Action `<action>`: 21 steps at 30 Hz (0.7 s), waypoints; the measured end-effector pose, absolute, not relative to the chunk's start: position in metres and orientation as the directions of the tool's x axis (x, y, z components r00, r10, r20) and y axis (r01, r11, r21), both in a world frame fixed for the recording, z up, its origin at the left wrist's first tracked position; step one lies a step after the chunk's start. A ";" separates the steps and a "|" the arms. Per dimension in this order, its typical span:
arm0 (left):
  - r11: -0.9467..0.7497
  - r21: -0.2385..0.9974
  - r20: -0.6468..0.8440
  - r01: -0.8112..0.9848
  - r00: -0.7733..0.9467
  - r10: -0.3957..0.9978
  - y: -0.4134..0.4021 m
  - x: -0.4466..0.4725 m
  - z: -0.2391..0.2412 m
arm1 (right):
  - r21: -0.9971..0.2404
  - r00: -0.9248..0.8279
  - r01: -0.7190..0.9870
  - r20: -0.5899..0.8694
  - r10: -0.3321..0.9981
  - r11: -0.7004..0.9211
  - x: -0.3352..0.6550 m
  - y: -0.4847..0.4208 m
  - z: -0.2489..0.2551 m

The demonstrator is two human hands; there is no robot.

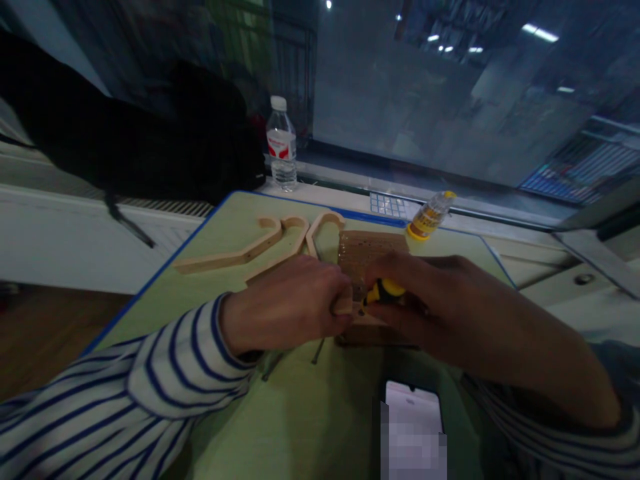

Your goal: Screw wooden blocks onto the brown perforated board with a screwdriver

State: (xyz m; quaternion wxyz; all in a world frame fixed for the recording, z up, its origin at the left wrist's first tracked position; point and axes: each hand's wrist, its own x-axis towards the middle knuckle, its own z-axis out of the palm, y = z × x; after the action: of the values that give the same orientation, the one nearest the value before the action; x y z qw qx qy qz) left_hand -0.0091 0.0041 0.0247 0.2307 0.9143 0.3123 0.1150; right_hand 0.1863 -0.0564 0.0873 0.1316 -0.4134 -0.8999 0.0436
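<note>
My left hand (305,300) is closed around a pale wooden piece (344,305), most of it hidden by the fingers. Facing it, my right hand (420,293) grips a small yellow-and-black tool (387,288), whose front end points toward the wood. I cannot make out the exact kind of tool. Under both hands lies a brown ridged block or cardboard piece (373,243). Beyond my left hand rest hook-shaped wooden pieces: one at left (227,259), a second (295,243) beside it, and a third (325,220) near the brown piece. Two thin metal rods (319,350) stick out below my left wrist.
A phone (414,420) with its screen lit lies near the front of the pale green table (320,427). A water bottle (283,147) stands at the windowsill. A yellow-capped clear bottle (430,217) leans at the back right. Black fabric (150,140) covers the left sill.
</note>
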 end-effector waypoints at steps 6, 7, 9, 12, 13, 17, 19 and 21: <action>-0.692 0.443 0.044 0.570 0.757 0.651 -0.002 -0.010 0.021 | -0.217 -0.612 0.740 0.177 0.771 0.637 0.190 -0.052 0.083; -0.655 0.461 0.060 0.599 0.715 0.696 -0.005 -0.011 0.017 | -0.222 -0.608 0.740 0.181 0.773 0.634 0.190 -0.052 0.082; -0.563 0.556 0.055 0.612 0.648 0.759 -0.010 -0.013 0.005 | -0.239 -0.604 0.737 0.188 0.774 0.633 0.190 -0.051 0.082; -0.447 0.718 0.087 0.533 0.569 0.818 -0.018 -0.013 -0.016 | -0.259 -0.606 0.725 0.201 0.770 0.638 0.190 -0.052 0.082; -0.423 0.759 0.121 0.495 0.531 0.839 -0.020 -0.012 -0.023 | -0.258 -0.605 0.723 0.209 0.768 0.640 0.189 -0.052 0.082; -0.337 0.836 0.142 0.434 0.423 0.895 -0.026 -0.008 -0.038 | -0.228 -0.599 0.736 0.220 0.770 0.638 0.188 -0.052 0.079; -0.311 0.868 0.124 0.387 0.436 0.891 -0.027 -0.007 -0.040 | -0.202 -0.612 0.730 0.231 0.757 0.652 0.188 -0.053 0.077; -0.293 0.892 0.121 0.345 0.442 0.889 -0.028 -0.007 -0.040 | -0.188 -0.618 0.731 0.226 0.753 0.656 0.187 -0.054 0.076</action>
State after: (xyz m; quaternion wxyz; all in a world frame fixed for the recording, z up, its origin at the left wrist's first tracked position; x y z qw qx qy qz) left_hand -0.0073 -0.0280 -0.0404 0.4221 0.7367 0.4187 0.3221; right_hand 0.1873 -0.0543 0.0759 0.1436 -0.4129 -0.8986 0.0385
